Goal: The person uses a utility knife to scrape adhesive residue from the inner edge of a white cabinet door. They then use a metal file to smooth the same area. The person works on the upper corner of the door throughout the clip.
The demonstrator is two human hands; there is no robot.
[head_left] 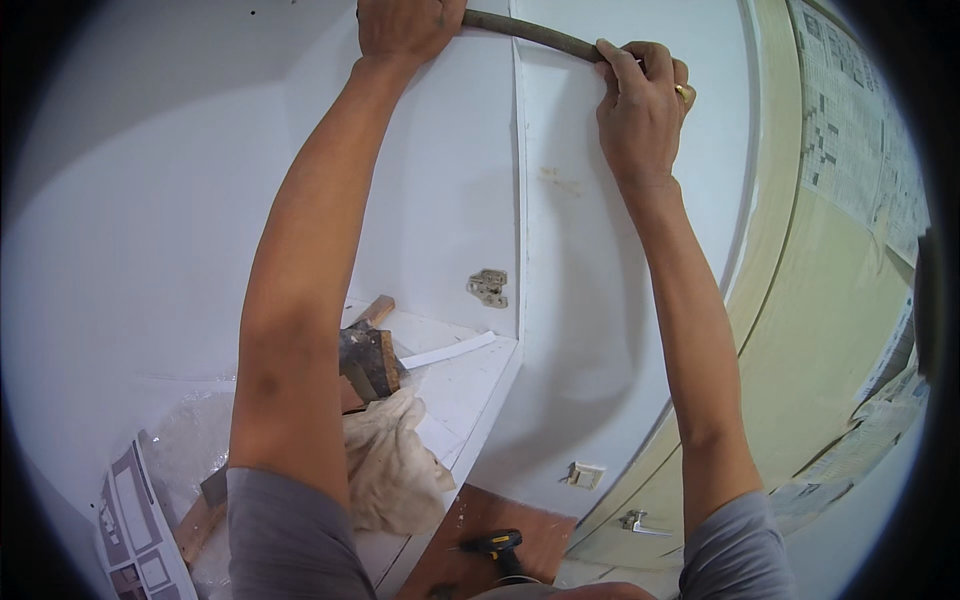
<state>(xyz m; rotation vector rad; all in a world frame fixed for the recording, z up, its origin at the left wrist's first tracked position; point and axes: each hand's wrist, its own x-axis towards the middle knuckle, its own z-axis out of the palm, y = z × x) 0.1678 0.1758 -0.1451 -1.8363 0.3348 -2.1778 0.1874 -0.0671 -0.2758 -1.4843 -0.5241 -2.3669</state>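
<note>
A long dark brown bar spans the top of the view, running from one of my hands to the other across the edge of a white upright panel. My left hand is closed around its left part, partly cut off by the upper border. At the right end, my right hand, wearing a gold ring, grips the bar between thumb and fingers. Both arms are raised. What the bar is made of cannot be made out, and it looks bent in this view.
Below, a white shelf bears a crumpled beige cloth, a worn dark tool with a wooden edge and a white strip. A metal hinge sits on the panel. A drill lies low down; a paper-covered door stands right.
</note>
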